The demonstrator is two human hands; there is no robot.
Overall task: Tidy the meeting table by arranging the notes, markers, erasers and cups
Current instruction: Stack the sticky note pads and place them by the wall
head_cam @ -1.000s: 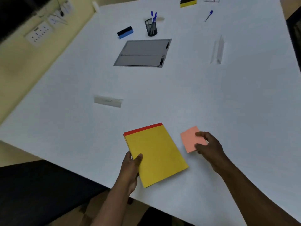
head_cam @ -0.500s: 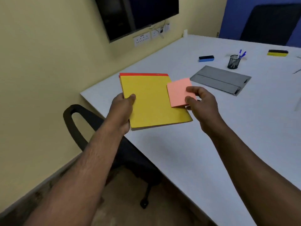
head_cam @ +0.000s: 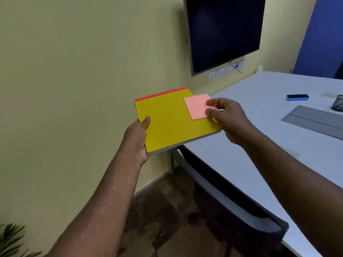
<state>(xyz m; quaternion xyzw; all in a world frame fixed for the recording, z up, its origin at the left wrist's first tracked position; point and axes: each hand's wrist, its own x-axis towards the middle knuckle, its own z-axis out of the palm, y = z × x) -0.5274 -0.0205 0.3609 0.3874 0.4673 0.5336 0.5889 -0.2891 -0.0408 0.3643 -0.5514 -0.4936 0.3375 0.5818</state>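
Observation:
My left hand (head_cam: pixel 138 135) grips the near left edge of a yellow notepad (head_cam: pixel 172 121) with a red top strip, thumb on top. The pad is held in the air, off the left side of the white meeting table (head_cam: pixel 278 145). A pink sticky-note pad (head_cam: pixel 196 106) lies over the yellow pad's far right corner, and my right hand (head_cam: pixel 227 117) pinches its right edge between thumb and fingers. On the table further right lie a blue and black eraser (head_cam: pixel 297 97) and a black mesh pen cup (head_cam: pixel 337 104), the cup cut off by the frame edge.
A grey cable-box lid (head_cam: pixel 313 121) is set into the table. A dark chair (head_cam: pixel 241 216) stands tucked under the table's near edge. A black wall screen (head_cam: pixel 222 30) and sockets (head_cam: pixel 217 73) are on the yellow wall. A plant (head_cam: pixel 11 240) shows at bottom left.
Both pads were lifted off the table and carried left, the pink one brought onto the yellow pad's corner. My view swung left toward the wall, and the hands now hold them beyond the table's edge.

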